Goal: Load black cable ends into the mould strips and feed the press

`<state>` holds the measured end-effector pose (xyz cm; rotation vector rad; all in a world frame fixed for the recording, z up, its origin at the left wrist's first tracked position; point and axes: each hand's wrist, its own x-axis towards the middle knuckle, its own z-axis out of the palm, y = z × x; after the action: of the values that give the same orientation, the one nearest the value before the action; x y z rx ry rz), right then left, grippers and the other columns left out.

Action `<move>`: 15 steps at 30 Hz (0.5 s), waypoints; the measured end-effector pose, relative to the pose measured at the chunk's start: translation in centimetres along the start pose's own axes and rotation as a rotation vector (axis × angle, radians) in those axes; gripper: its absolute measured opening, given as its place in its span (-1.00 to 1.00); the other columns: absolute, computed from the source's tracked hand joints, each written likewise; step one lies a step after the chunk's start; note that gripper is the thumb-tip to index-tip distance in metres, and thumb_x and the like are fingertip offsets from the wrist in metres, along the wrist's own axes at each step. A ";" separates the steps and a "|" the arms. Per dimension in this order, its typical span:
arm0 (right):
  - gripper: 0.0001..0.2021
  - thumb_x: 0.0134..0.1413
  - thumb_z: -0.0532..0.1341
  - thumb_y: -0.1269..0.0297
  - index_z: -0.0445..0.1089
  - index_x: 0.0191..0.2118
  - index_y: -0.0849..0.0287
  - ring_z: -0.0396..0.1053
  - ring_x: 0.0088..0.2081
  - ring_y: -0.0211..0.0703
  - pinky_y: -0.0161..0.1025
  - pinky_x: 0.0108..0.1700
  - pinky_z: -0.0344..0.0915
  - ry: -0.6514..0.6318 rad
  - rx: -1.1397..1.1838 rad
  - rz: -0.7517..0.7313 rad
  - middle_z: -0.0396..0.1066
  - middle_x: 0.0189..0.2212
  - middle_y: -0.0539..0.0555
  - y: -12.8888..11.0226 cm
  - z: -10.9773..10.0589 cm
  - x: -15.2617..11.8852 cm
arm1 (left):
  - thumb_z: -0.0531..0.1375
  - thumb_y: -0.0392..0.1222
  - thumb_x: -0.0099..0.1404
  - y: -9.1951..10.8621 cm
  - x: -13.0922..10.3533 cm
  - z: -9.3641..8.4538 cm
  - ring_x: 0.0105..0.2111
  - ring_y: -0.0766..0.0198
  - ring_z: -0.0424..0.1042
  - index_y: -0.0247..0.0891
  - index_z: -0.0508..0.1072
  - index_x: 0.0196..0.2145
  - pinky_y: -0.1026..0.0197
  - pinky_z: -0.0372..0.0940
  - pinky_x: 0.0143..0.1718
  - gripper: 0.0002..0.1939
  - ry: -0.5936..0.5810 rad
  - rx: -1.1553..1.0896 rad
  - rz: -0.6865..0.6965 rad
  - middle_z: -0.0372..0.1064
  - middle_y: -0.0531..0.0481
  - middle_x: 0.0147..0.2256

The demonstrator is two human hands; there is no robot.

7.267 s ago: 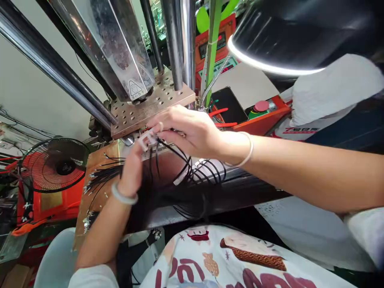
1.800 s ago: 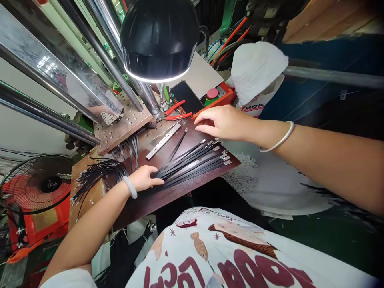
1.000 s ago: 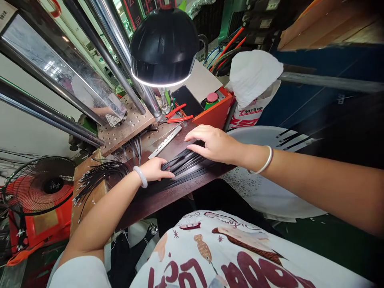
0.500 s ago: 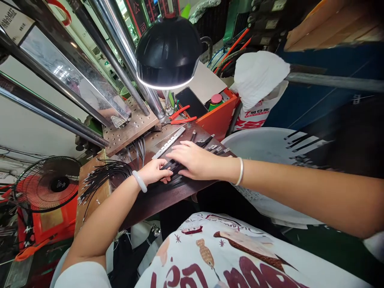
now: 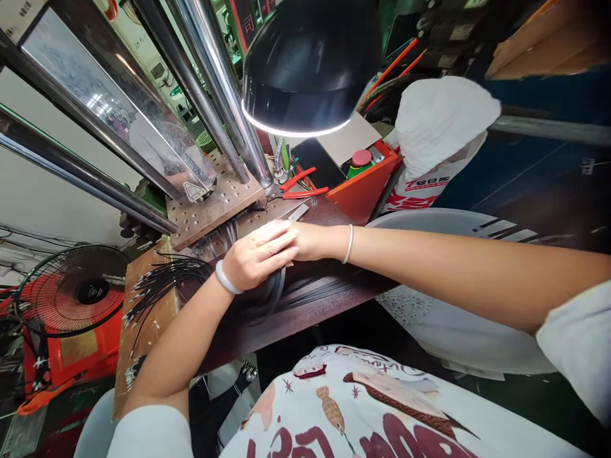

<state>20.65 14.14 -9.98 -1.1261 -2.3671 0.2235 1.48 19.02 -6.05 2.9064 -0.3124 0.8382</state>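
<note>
My left hand [image 5: 260,254] lies over the fingers of my right hand [image 5: 308,242], its own fingers bent and close together around a bundle of black cables [image 5: 279,289]. The cables come out below the two hands in a curved loop near the tabletop. My right hand touches the left from the right side; its fingers are hidden behind the left hand. More flat black cables [image 5: 319,291] lie along the dark tabletop [image 5: 305,313] below my right wrist. Behind my hands, the end of a pale metal strip [image 5: 298,212] shows.
A black lamp [image 5: 305,76] hangs low over the bench. Metal press columns [image 5: 214,83] stand at the back left. Red-handled pliers [image 5: 305,193] lie beside an orange bin [image 5: 365,187]. More cables [image 5: 167,283] lie left, near a fan [image 5: 76,289]. A white tub [image 5: 415,318] is at right.
My right hand has moved left against my left hand, which now covers its fingers. The cables are now bent into a loop below the hands. The view has shifted slightly.
</note>
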 end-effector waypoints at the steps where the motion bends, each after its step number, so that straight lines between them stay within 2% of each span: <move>1: -0.80 0.17 0.12 0.30 0.44 -0.18 0.24 0.34 -0.19 -0.05 -0.13 -0.11 0.24 -0.026 -0.017 0.041 0.45 -0.23 0.21 0.5 0.2 0.3 | 0.10 -0.21 0.41 -0.1 0.1 0.1 0.06 0.18 0.42 -0.21 0.51 -0.08 0.00 0.32 0.16 -0.78 0.030 -0.053 -0.094 0.49 -0.07 -0.04; 4: -0.78 0.14 0.17 0.27 0.44 -0.16 0.27 0.29 -0.17 0.08 -0.02 -0.11 0.18 -0.086 -0.123 0.180 0.39 -0.23 0.28 1.9 0.7 -0.3 | 0.09 -0.15 0.41 -0.6 -0.6 -0.2 -0.16 0.25 0.53 -0.27 0.55 -0.16 0.15 0.41 0.00 -0.75 0.230 -0.169 -0.626 0.55 -0.08 -0.19; 6: -0.79 0.18 0.15 0.28 0.44 -0.15 0.24 0.27 -0.13 0.09 -0.03 -0.10 0.15 -0.139 -0.150 0.216 0.37 -0.20 0.27 1.8 0.9 -1.4 | 0.13 -0.11 0.37 -1.1 -1.5 -0.4 -0.20 0.23 0.53 -0.28 0.57 -0.23 0.20 0.41 -0.08 -0.75 0.285 -0.216 -0.898 0.55 -0.07 -0.24; 8: -0.82 0.18 0.16 0.30 0.44 -0.16 0.21 0.27 -0.11 0.06 -0.07 -0.09 0.15 -0.171 -0.101 0.230 0.36 -0.18 0.24 1.1 1.1 -2.2 | 0.20 -0.10 0.30 -1.6 -2.1 -0.2 -0.25 0.22 0.52 -0.27 0.58 -0.31 0.21 0.39 -0.12 -0.78 0.229 -0.244 -1.014 0.56 -0.05 -0.30; 10: -0.82 0.10 0.24 0.30 0.43 -0.16 0.21 0.30 -0.13 0.03 -0.10 -0.10 0.19 -0.176 0.035 0.280 0.39 -0.20 0.21 0.2 1.1 -2.2 | 0.24 -0.09 0.24 -1.9 -2.4 0.1 -0.30 0.22 0.52 -0.27 0.58 -0.36 0.22 0.39 -0.17 -0.80 0.182 -0.277 -1.061 0.55 -0.04 -0.33; 12: -0.72 -0.02 0.32 0.29 0.41 -0.14 0.22 0.34 -0.14 0.01 -0.10 -0.08 0.24 -0.074 0.184 0.360 0.41 -0.19 0.19 -0.1 0.9 -1.6 | 0.25 -0.05 0.23 -2.0 -2.3 0.3 -0.31 0.21 0.52 -0.28 0.57 -0.33 0.21 0.41 -0.21 -0.77 0.252 -0.374 -1.077 0.54 -0.06 -0.33; 15: -0.53 -0.17 0.39 0.33 0.37 -0.05 0.22 0.37 -0.07 0.00 -0.10 -0.01 0.29 0.137 0.457 0.433 0.43 -0.09 0.18 0.1 1.0 0.1 | 0.26 0.03 0.22 -1.6 -2.0 0.3 -0.26 0.17 0.54 -0.29 0.55 -0.24 0.17 0.44 -0.22 -0.69 0.433 -0.596 -1.084 0.54 -0.09 -0.28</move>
<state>20.18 14.33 -10.83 -1.3495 -1.7991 0.7664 0.37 20.83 -7.47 1.8165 0.8204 0.8764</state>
